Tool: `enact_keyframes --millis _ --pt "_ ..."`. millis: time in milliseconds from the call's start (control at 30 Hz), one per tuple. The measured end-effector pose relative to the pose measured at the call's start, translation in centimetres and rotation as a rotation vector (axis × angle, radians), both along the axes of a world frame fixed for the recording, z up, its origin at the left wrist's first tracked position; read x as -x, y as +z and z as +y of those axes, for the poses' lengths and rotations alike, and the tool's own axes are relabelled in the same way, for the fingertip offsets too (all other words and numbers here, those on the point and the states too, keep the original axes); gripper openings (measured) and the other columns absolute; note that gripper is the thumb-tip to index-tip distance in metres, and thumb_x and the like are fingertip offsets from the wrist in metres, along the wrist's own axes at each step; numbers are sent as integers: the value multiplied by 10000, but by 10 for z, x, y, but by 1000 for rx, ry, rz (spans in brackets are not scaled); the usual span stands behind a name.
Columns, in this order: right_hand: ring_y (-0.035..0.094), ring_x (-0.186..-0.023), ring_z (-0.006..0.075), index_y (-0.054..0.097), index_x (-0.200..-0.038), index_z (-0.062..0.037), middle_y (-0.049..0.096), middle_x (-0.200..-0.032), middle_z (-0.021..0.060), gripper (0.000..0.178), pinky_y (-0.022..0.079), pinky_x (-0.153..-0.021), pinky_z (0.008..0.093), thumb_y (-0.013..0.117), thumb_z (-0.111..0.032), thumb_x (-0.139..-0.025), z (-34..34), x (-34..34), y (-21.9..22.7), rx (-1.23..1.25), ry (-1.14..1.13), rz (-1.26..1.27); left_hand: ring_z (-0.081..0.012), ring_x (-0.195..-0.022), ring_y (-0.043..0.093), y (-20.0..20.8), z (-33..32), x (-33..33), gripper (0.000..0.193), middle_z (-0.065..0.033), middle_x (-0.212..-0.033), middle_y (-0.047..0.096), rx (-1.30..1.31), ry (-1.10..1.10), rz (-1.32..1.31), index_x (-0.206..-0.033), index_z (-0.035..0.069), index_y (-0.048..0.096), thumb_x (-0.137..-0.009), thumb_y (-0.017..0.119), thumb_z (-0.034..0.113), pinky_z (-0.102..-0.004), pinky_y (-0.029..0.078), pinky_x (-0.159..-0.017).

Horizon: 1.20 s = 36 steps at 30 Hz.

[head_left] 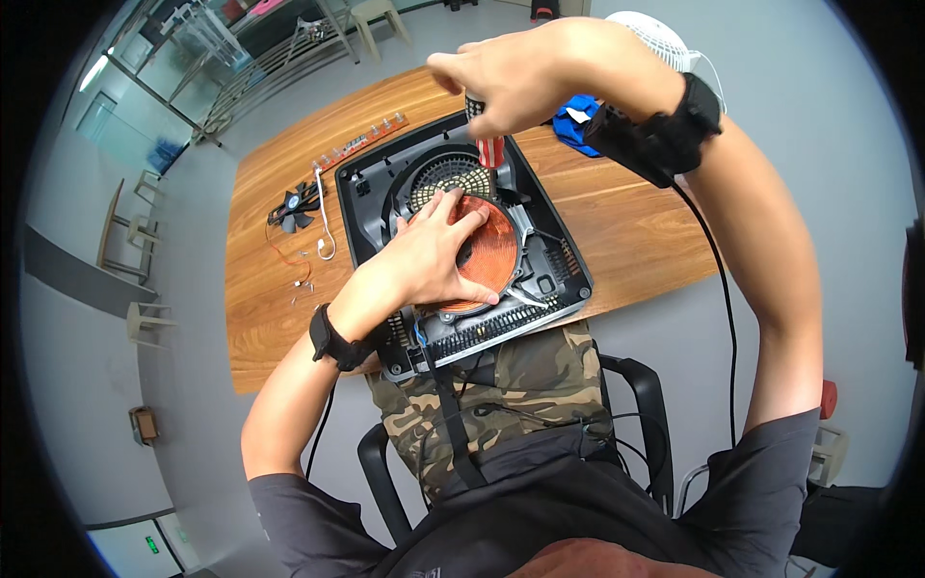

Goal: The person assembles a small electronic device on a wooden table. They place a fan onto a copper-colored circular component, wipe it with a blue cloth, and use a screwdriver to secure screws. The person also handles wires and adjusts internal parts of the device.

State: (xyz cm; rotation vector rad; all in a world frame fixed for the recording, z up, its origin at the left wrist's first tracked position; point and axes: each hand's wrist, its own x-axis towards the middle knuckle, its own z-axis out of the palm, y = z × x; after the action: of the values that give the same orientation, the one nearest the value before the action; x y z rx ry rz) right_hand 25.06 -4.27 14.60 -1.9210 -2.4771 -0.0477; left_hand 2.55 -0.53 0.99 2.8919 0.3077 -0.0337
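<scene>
dark shirt closest. our right hand grips striped screwdriver; left hand spread over copper coil inside black housing. 1 fan apparently out, on table; coil in; loosening or tightening, we can't tell.

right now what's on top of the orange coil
The left grip is spread over the orange coil, covering much of its left part. Bare windings show on its right side; whatever lies beneath the palm is hidden.

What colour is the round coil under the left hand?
The coil is copper-orange, showing best in the head view.
</scene>
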Motion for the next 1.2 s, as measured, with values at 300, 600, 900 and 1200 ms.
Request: enact_keyframes --millis 300,600,900,1200 --pt "711 -806 407 751 -853 25 727 -860 231 419 568 -776 468 587 -344 -962 -7 30 -2 -79 -166 -35 -469 -1429 351 -7 4 4 1109 -293 -1522 335 41 28 34 -1487 84 434 -638 853 663 -648 420 -1061" --pt "711 -873 321 623 -1241 17 726 -1066 206 412 571 -726 446 567 -302 -987 -38 37 55 329 -164 -33 -456 -1370 429 -6 3 6 1072 -267 -1465 401 -12 0 -8 -1462 31 453 -676 840 649 -516 451 -1089" --pt "711 -793 339 735 -993 36 743 -910 201 484 571 -753 462 544 -409 -1011 -13 32 8 156 -269 -172 -472 -1381 420 -6 5 1 1087 -320 -1493 381 9 -11 3 -1464 34 454 -662 848 651 -492 424 -1125" --pt "735 -787 290 718 -997 46 752 -883 188 469 588 -707 428 545 -389 -1022 -41 65 46 336 -344 27 -453 -1383 424 -7 3 6 1065 -300 -1493 389 8 10 7 -1461 32 455 -680 840 645 -484 418 -1132"
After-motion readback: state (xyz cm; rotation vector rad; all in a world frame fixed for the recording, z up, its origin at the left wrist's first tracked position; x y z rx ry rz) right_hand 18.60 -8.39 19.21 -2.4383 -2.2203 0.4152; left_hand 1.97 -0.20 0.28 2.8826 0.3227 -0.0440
